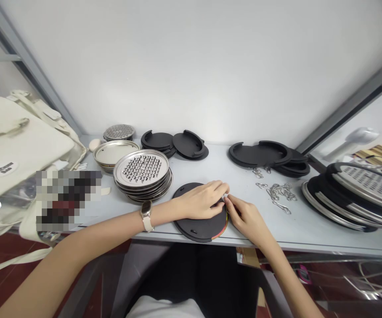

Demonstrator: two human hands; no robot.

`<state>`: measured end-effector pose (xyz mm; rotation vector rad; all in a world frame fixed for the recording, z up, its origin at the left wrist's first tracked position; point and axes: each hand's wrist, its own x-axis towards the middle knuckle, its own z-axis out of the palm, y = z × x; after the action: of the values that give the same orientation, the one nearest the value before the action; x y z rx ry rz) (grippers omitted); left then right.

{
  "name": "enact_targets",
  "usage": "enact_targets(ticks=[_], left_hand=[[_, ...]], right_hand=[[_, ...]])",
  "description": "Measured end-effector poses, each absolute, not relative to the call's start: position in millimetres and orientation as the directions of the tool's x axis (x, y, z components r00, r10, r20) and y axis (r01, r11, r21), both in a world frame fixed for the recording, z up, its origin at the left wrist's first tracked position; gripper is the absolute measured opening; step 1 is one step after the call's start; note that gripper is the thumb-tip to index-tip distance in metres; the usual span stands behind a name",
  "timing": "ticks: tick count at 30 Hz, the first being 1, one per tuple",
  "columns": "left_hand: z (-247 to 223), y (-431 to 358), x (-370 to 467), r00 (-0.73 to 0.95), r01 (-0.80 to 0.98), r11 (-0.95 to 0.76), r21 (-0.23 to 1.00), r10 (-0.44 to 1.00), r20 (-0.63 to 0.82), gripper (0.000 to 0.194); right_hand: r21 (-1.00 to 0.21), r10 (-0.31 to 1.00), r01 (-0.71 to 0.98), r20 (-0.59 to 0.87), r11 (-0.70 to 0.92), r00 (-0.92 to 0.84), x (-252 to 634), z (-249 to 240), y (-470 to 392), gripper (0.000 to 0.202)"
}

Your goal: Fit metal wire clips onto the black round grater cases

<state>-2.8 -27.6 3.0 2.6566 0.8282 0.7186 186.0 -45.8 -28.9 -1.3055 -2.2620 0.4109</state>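
Observation:
A black round plate (194,229) lies flat near the table's front edge, with a red and yellow strip along its right rim. Across its top rests my left hand (204,198), the fingers bent over the right side of the plate. At that same rim my right hand (242,216) is closed in a pinch, its fingertips meeting those of my left. A tiny light, shiny bit shows between the fingertips, too small to name. Several wire clips (280,192) lie loose to the right. Left of the plate stands a stack of round metal graters (143,170).
Black round holders (260,152) lie along the wall, more (187,143) at back centre. A pale metal disc stack (116,152) stands left, near a cream bag (21,137). Large graters with black rims (360,194) are piled at right. Metal posts flank the table (211,165).

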Motion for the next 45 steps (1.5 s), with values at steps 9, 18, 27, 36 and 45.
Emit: enact_targets(ticks=[9, 18, 27, 36, 45], left_hand=[[2.9, -27.2, -2.5, 0.732, 0.494, -0.816, 0.301, 0.577, 0.362, 0.014], [6.2, -28.0, -3.0, 0.716, 0.492, -0.803, 0.336, 0.593, 0.369, 0.014], [3.5, -26.7, -4.2, 0.732, 0.46, -0.822, 0.336, 0.565, 0.38, 0.015], [2.0, -25.6, -4.2, 0.735, 0.449, -0.825, 0.344, 0.56, 0.383, 0.014], [2.7, -24.8, -3.5, 0.743, 0.459, -0.831, 0.313, 0.553, 0.378, 0.012]], right_hand=[[-0.5, 0.876, 0.719, 0.245, 0.482, -0.416, 186.5, -28.8, -47.4, 0.032], [-0.489, 0.868, 0.717, 0.265, 0.496, -0.419, 185.4, -27.5, -47.6, 0.032], [-0.508, 0.876, 0.715, 0.24, 0.481, -0.419, 185.9, -28.2, -47.1, 0.032], [-0.529, 0.883, 0.71, 0.222, 0.465, -0.414, 187.4, -30.2, -47.1, 0.031], [-0.546, 0.888, 0.705, 0.204, 0.453, -0.413, 186.6, -29.4, -46.9, 0.031]])
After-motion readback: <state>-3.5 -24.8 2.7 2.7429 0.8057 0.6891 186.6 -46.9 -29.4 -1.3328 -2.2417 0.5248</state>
